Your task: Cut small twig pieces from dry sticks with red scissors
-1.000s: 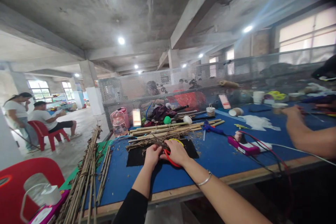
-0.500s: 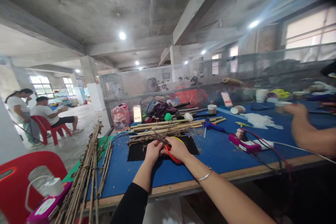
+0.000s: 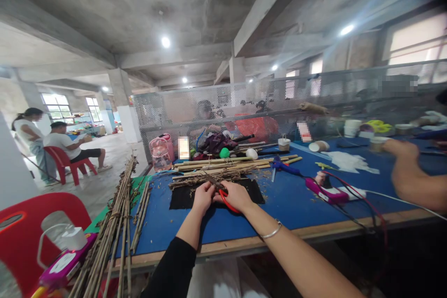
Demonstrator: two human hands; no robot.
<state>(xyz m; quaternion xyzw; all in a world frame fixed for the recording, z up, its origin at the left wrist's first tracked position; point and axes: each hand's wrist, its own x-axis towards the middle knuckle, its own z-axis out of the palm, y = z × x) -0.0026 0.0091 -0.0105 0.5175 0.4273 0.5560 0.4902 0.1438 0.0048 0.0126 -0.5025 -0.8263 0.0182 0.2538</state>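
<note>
My right hand is closed around the red-handled scissors, whose dark blades point up and to the left. Close beside it, my left hand has its fingertips pinched together near the blades; whatever lies between them is too small to make out. Both hands are over a black mat on the blue tabletop. Just beyond them, a row of thin dry twigs lies across the mat's far edge. Several pale, straight sticks are laid out behind the twigs.
Long stalks overhang the table's left edge, near a red chair. A blue glue gun and a purple power strip with cables lie to the right. A co-worker's hand holds a cup there. Mesh panels stand behind.
The view has shifted slightly. My hands stay together over the mat with the scissors in the right one, and the yellow inside the scissor handle no longer shows.
</note>
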